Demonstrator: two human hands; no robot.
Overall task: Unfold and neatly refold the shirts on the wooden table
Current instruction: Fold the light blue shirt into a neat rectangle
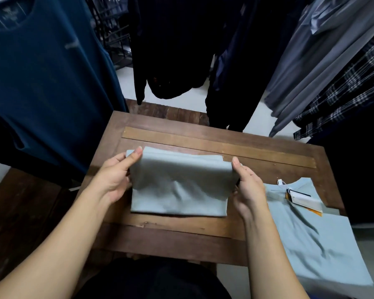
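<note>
A pale grey-green shirt [179,184], folded into a thick rectangle, lies in the middle of the wooden table [257,145]. My left hand [115,178] grips its left edge, thumb on top at the far corner. My right hand [246,186] grips its right edge, thumb up at the far right corner. The far fold is lifted a little off the table. A second shirt [311,234] of the same colour lies flat on the right, its lower part hanging over the table's near right corner, with paper tags [304,200] at its collar.
Hanging clothes ring the table: a teal shirt [41,72] at left, dark garments [177,46] behind, grey and plaid shirts [333,67] at right. A lighter wooden strip [203,140] runs across the far tabletop. White floor shows beyond.
</note>
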